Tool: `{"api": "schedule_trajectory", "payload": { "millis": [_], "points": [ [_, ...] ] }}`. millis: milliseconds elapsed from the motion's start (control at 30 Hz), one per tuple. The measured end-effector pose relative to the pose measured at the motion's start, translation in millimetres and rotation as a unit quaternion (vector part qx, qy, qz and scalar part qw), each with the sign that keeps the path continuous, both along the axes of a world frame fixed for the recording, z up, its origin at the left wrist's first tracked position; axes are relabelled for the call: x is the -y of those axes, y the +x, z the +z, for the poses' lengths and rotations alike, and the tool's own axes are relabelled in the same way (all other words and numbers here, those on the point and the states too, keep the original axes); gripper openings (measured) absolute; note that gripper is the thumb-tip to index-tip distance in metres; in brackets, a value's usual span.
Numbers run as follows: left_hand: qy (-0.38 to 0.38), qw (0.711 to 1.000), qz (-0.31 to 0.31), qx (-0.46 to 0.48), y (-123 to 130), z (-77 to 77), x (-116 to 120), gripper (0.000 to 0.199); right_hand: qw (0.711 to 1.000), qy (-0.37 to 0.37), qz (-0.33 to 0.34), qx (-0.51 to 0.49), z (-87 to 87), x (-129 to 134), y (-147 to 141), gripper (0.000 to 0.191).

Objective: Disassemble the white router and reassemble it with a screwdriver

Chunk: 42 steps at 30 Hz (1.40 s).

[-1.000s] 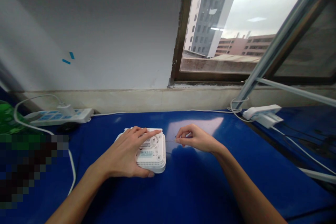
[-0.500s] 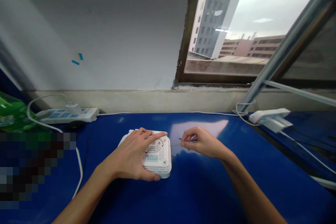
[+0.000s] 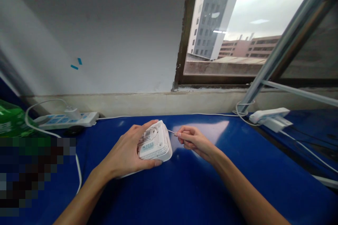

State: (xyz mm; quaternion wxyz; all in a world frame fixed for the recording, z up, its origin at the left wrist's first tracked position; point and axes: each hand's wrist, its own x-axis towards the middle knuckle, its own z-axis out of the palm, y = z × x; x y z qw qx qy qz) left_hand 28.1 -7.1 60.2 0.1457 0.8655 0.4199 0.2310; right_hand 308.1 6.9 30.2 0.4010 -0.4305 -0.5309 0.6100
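My left hand (image 3: pixel 126 151) is wrapped around a white router-like box (image 3: pixel 154 144), fingers over the far side and thumb along the near edge. The box is tilted, showing a face with small vent holes, a pale label and round corner recesses. At its right, my right hand (image 3: pixel 194 140) pinches a thin metal rod (image 3: pixel 171 131). The rod's tip meets the box's upper right edge; whether it goes inside, I cannot tell. The fingers hide the rod's other end.
On the blue table (image 3: pixel 200 190), a white power strip (image 3: pixel 66 120) with a plugged-in adapter lies at the back left, near a green bottle (image 3: pixel 13 119). Another white strip (image 3: pixel 271 117) lies at the right by a metal pole (image 3: pixel 253 93). A white cable (image 3: pixel 78 168) runs along the left.
My left hand has tilted the box up and turned it. My right hand has moved slightly left and up, with the rod now angled down towards the hand.
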Motion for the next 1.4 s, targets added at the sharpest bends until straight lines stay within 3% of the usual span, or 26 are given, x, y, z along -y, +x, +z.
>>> {"api": "schedule_trajectory", "payload": {
  "millis": [233,433,733,900,967,1200,1400],
  "points": [
    [0.007,0.998,0.021,-0.061,11.0,-5.3,2.1,0.11,0.978,0.073,0.011,0.194,11.2,-0.4,19.9,0.037],
    [0.032,0.99,0.091,-0.103,35.5,-21.7,-1.2,0.113,0.965,0.109,0.039,0.235,12.6,1.1,20.7,0.035],
    [-0.092,0.986,0.009,-0.14,-32.4,1.3,-3.7,0.115,0.955,0.135,0.068,0.256,17.7,7.8,21.2,0.032],
    [-0.043,0.975,0.116,-0.182,-7.1,-1.4,9.3,0.107,0.952,0.15,0.065,0.259,21.8,9.9,21.4,0.031],
    [-0.052,0.971,0.131,-0.193,-1.1,-0.2,14.5,0.111,0.952,0.146,0.068,0.259,20.7,10.0,20.6,0.032],
    [-0.104,0.979,0.063,-0.166,-24.0,3.4,8.0,0.124,0.941,0.149,0.103,0.284,23.1,16.6,9.2,0.024],
    [-0.081,0.978,0.074,-0.175,-11.3,-0.9,9.4,0.126,0.915,0.193,0.101,0.339,27.2,31.8,-5.7,0.013]
  ]
}}
